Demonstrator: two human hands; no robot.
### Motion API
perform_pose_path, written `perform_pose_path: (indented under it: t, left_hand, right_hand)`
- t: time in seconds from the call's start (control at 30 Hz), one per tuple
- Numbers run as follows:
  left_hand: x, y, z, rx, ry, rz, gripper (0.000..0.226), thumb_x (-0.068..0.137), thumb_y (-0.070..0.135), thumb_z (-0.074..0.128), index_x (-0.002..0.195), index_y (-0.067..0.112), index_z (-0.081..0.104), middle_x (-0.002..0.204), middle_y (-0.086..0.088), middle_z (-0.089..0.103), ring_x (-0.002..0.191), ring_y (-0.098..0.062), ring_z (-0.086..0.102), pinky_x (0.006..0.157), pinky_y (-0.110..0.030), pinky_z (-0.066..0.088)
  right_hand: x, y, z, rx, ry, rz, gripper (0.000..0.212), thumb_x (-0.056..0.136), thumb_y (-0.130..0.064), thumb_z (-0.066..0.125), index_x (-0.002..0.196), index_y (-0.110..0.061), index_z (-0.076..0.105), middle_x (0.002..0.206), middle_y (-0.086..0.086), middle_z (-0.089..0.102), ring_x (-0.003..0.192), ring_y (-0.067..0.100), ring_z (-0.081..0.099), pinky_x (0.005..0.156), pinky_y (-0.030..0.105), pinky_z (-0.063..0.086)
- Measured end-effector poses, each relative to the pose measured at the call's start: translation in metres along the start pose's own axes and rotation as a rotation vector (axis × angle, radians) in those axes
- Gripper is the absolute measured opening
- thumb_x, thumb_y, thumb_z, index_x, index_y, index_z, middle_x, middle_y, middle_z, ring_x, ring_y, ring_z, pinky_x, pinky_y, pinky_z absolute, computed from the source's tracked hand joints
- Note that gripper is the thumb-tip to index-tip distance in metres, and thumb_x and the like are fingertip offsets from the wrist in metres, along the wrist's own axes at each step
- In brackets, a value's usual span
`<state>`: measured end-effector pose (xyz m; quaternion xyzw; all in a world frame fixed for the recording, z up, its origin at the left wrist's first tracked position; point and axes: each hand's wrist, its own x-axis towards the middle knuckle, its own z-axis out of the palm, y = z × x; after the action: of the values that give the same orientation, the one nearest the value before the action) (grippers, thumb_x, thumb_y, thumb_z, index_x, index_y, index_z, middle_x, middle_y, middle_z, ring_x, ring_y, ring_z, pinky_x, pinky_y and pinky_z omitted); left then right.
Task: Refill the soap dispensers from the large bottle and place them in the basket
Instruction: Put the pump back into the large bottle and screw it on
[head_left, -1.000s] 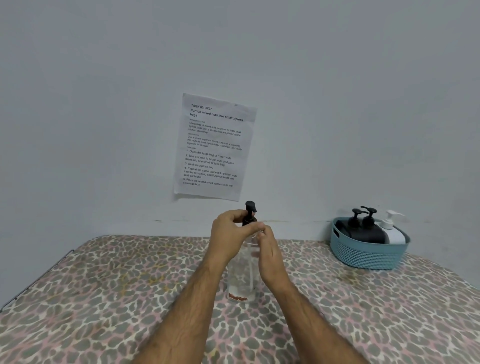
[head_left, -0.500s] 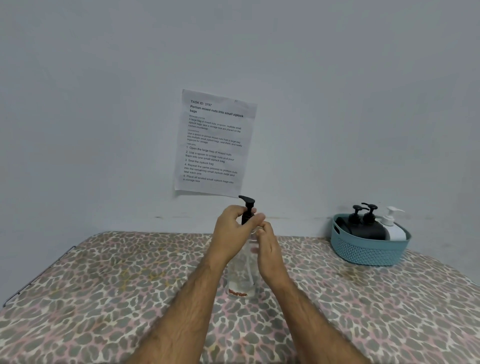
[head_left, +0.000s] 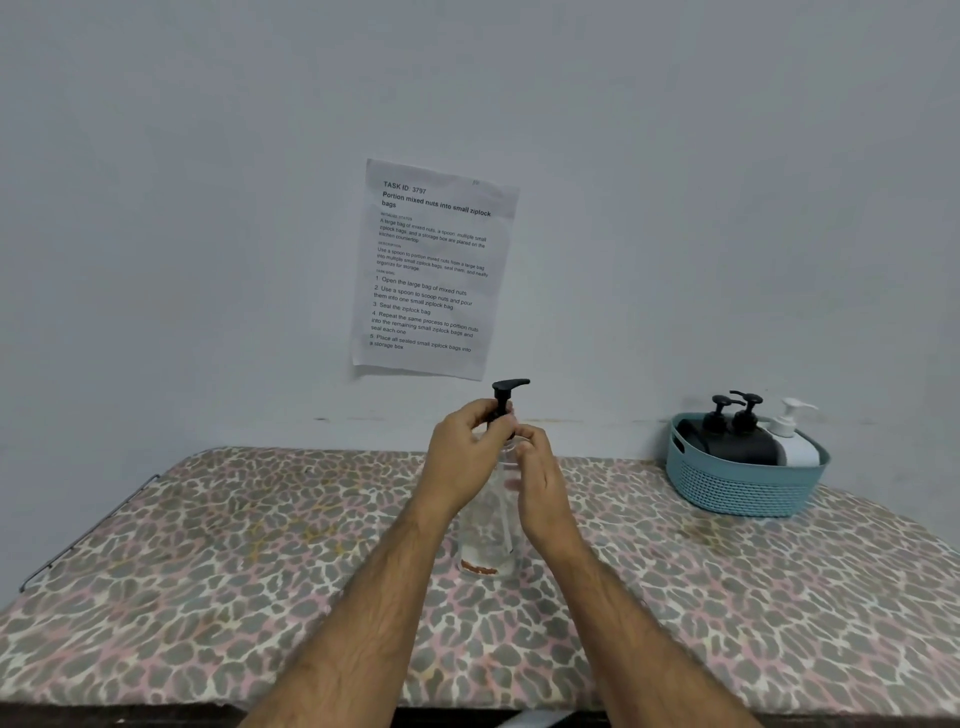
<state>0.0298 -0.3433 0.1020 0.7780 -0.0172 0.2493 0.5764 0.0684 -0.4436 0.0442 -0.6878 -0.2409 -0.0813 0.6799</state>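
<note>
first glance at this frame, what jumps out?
Two bare forearms meet at the centre, where the left hand pinches the black pump of a clear dispenser standing on the leopard-print table, and the right hand steadies its body. Above it a printed task sheet hangs on the wall. At the right, a teal basket holds two black-pump bottles and a white one.

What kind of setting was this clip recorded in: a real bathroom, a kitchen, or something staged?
Most likely a staged recording spot, not a real washroom: a bare wall with a printed task sheet taped up, a table under a leopard-print cover, and a teal basket of pump dispensers.
</note>
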Motion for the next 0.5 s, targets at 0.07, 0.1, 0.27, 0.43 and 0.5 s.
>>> perform_pose_path:
  t: [0.07,0.1,0.27,0.43,0.5]
  left_hand:
    - [0.001,-0.002,0.004,0.069,0.054,0.004,0.019,0.084,0.034,0.076,0.1,0.026,0.07,0.103,0.011,0.068,0.1,0.001,0.064,0.087,-0.018,0.048]
    - [0.002,-0.003,0.006,0.083,0.081,0.002,0.023,0.08,0.035,0.079,0.099,0.026,0.07,0.102,0.01,0.067,0.098,0.001,0.063,0.084,-0.016,0.047]
    - [0.002,0.0,0.005,0.052,0.135,-0.007,0.044,0.071,0.033,0.087,0.11,0.023,0.07,0.09,0.01,0.073,0.09,0.001,0.067,0.082,-0.016,0.049]
    - [0.0,-0.004,-0.006,0.014,0.054,-0.027,0.041,0.081,0.029,0.08,0.117,0.028,0.061,0.095,0.012,0.076,0.101,0.0,0.067,0.093,-0.025,0.045]
    - [-0.001,-0.004,-0.008,0.031,0.003,-0.006,0.033,0.086,0.026,0.074,0.117,0.028,0.062,0.102,0.011,0.075,0.104,0.001,0.065,0.098,-0.028,0.048]
  right_hand:
    - [0.0,0.0,-0.001,0.006,-0.017,0.0,0.043,0.098,-0.041,0.024,0.125,-0.026,0.053,0.119,-0.008,0.064,0.108,0.003,0.06,0.087,0.021,0.049]
    - [0.0,0.0,-0.001,0.007,-0.02,-0.002,0.043,0.098,-0.041,0.024,0.125,-0.025,0.053,0.118,-0.008,0.064,0.106,0.002,0.06,0.085,0.019,0.048]
    - [0.001,0.003,-0.002,-0.009,-0.014,0.001,0.037,0.099,-0.041,0.024,0.117,-0.026,0.053,0.114,-0.007,0.063,0.103,0.004,0.061,0.085,0.024,0.048]
    - [0.001,0.002,-0.001,-0.002,0.007,0.002,0.029,0.099,-0.039,0.027,0.11,-0.034,0.054,0.111,-0.008,0.064,0.099,0.006,0.061,0.083,0.025,0.048]
    - [0.001,0.002,-0.001,-0.009,0.008,-0.007,0.028,0.099,-0.038,0.027,0.109,-0.035,0.053,0.111,-0.007,0.064,0.1,0.008,0.062,0.082,0.024,0.048]
